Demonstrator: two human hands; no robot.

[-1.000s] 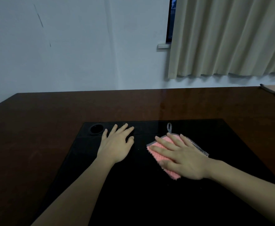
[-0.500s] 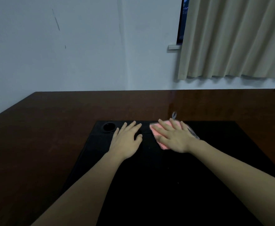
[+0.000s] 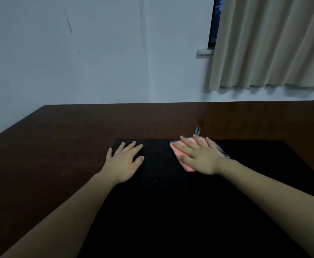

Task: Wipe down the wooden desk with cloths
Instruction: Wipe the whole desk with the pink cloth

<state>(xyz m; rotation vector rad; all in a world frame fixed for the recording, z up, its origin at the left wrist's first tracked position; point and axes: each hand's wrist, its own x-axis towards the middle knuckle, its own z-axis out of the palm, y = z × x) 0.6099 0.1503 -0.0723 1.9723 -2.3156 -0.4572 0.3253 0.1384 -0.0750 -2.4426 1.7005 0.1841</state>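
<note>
Now both flat: right hand (image 3: 199,157) on pink cloth (image 3: 185,165) at black mat (image 3: 171,211) far edge, left hand (image 3: 123,162) beside.

head-worn view, facing down, desk (image 3: 78,138) close

You are working in dim, cool, even light. The black inset panel (image 3: 171,211) reads as near-featureless dark. A faint sheen streaks the wooden desk (image 3: 59,146) below the curtain (image 3: 273,43). Slight softness throughout; wide-angle bending at the edges.
</note>
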